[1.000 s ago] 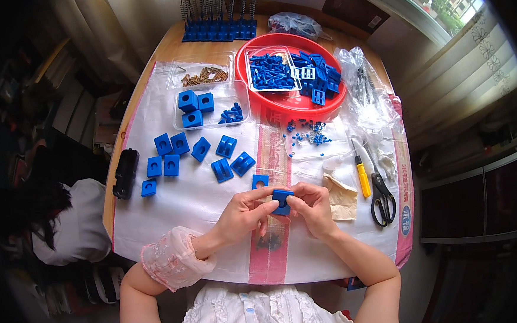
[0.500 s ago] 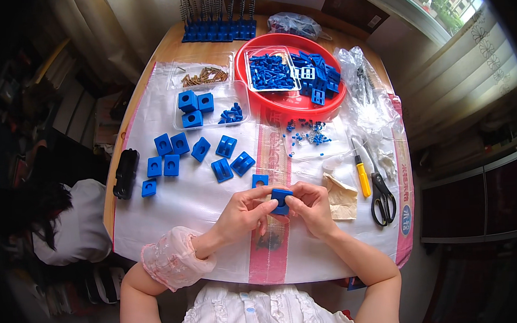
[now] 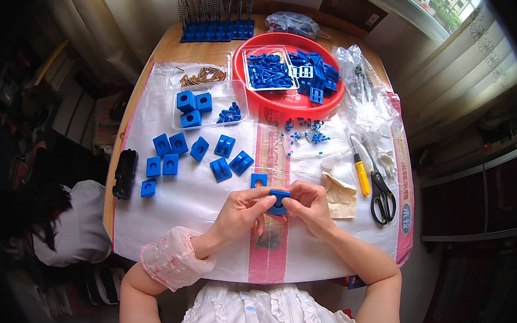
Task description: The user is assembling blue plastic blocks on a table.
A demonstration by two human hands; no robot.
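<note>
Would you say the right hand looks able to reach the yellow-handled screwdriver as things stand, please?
Probably yes, if the right hand releases the blue plastic block: nothing covers the yellow-handled screwdriver; only a creased beige sheet lies between.

Just below the frame's centre, a block [image 3: 279, 207] sits between left hand [image 3: 243, 213] and right hand [image 3: 308, 206]. Scissors [image 3: 379, 185] lie right of a screwdriver [image 3: 362, 179], centre right; a basin [image 3: 275, 103] stands on the tabletop [image 3: 170, 41], upper centre.
</note>
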